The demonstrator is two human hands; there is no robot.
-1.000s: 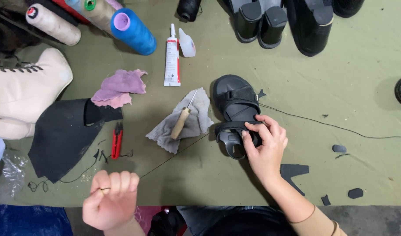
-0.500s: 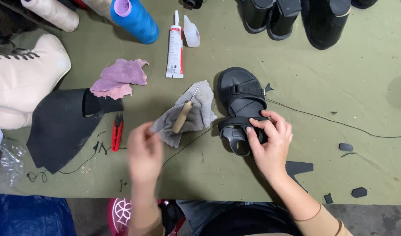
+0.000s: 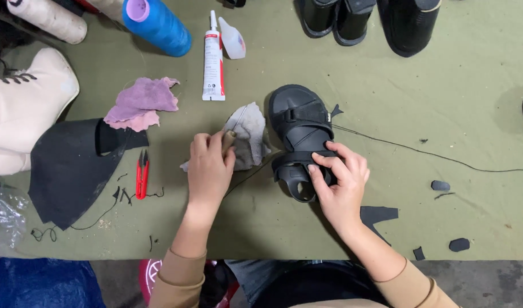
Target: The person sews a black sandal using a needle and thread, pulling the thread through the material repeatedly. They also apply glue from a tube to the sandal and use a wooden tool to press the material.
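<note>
A black strapped sandal point(image 3: 300, 122) lies on the olive green table cover point(image 3: 387, 102). My right hand point(image 3: 341, 185) grips its near strap, thumb and fingers pinched on it. A thin black thread point(image 3: 421, 151) runs from the sandal off to the right. My left hand point(image 3: 209, 171) rests on a grey cloth point(image 3: 251, 134) just left of the sandal, fingers curled over the wooden handle of a small tool point(image 3: 229, 138) lying on that cloth. The tool's tip is hidden.
Red thread snips point(image 3: 141, 174) and a black leather piece point(image 3: 67, 168) lie at left, beside a cream boot point(image 3: 21, 108). A purple rag point(image 3: 140, 102), glue tube point(image 3: 213, 60), blue thread cone point(image 3: 156, 25) and black boots point(image 3: 352, 20) sit farther back. Small black scraps point(image 3: 441, 185) lie at right.
My left hand has moved from the table's near edge up to the grey cloth and closed over the wooden-handled tool. My right hand has stayed on the sandal strap.
</note>
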